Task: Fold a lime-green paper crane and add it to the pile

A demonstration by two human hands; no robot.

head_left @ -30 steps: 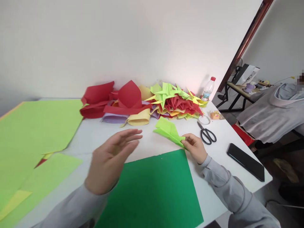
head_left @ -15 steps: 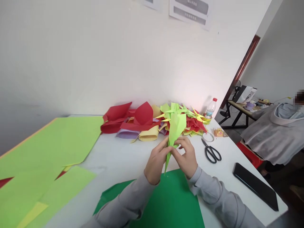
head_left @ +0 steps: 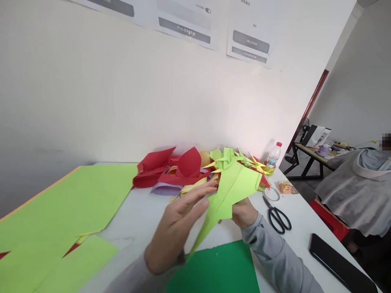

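A folded light-green paper piece (head_left: 229, 191), with a long narrow point running toward me, is up above the white table. My right hand (head_left: 244, 213) grips it from behind; the paper hides most of those fingers. Beside its left edge is my left hand (head_left: 180, 221), fingers stretched out and a little apart, with the paper not gripped in them. Whether a fingertip touches the paper I cannot tell. Below lies a dark green sheet (head_left: 218, 264). Behind the folded piece rests a heap of folded paper shapes (head_left: 183, 167) in red, yellow, purple and green.
Light-green sheets (head_left: 70, 203) cover the table's left side. At right are black-handled scissors (head_left: 277, 217), a ring (head_left: 271, 194), a wrapped snack (head_left: 286, 187), a bottle (head_left: 273, 156) and a black phone (head_left: 340, 262). A person in grey (head_left: 351, 191) is beyond the table.
My left hand has let go of the folded paper and opened out to the left. The piece has turned, showing its broad face, with my right hand behind it. The view has tilted up.
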